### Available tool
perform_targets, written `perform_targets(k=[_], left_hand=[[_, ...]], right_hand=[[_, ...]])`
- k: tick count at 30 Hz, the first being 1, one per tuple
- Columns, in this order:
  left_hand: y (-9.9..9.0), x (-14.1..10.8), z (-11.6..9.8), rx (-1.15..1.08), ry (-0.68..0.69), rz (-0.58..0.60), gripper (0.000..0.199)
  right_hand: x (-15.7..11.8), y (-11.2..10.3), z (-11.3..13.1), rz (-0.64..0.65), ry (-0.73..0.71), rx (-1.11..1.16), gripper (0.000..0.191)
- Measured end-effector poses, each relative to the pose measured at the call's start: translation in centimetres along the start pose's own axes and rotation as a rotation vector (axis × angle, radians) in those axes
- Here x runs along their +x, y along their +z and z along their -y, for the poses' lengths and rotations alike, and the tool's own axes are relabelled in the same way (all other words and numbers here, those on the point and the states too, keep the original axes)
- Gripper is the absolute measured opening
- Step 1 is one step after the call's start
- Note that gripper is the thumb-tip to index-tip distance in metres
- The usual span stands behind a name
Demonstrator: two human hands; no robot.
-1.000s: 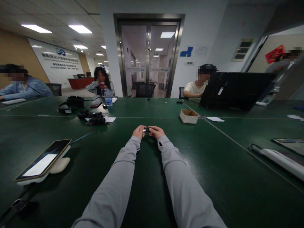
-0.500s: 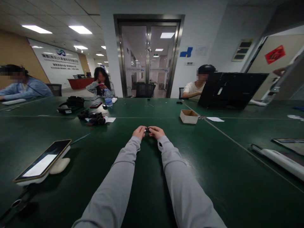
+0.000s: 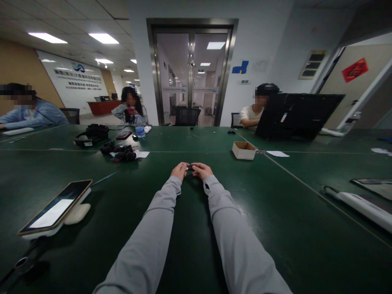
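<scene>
Both my arms, in grey sleeves, reach forward over the green table (image 3: 190, 228). Between my fingertips is a small dark object with a light, metal-looking end (image 3: 190, 168), too small to name for sure. My left hand (image 3: 180, 170) pinches its lighter left end. Around its dark right end the fingers of my right hand (image 3: 202, 170) are closed. The fingers cover much of the object, and the two hands are only a short gap apart.
An open cardboard box (image 3: 244, 151) stands right of my hands, with white paper (image 3: 277, 154) beyond. Black gear (image 3: 119, 151) and a water bottle (image 3: 139, 127) are left. A phone (image 3: 58, 206) leans near left. Several people sit around; a black monitor (image 3: 298, 116) stands far right.
My hands and the small object stay in nearly the same place. Across the table, the person by the monitor has shifted slightly, and an arm at the far right doorway is gone.
</scene>
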State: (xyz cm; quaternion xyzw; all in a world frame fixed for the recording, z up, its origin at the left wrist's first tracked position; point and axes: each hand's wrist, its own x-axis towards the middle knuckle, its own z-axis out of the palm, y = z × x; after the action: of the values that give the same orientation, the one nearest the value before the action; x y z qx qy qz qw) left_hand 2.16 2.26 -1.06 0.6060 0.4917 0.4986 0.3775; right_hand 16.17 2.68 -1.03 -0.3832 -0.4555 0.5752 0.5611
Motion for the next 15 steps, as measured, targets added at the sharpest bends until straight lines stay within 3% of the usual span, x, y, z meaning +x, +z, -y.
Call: perform_targets(k=[15], left_hand=[[0.12,-0.2,-0.27,-0.037,-0.017,0.027,0.025]], right_hand=[[-0.16,0.05,0.15,-0.014,0.003,-0.008,0.019]])
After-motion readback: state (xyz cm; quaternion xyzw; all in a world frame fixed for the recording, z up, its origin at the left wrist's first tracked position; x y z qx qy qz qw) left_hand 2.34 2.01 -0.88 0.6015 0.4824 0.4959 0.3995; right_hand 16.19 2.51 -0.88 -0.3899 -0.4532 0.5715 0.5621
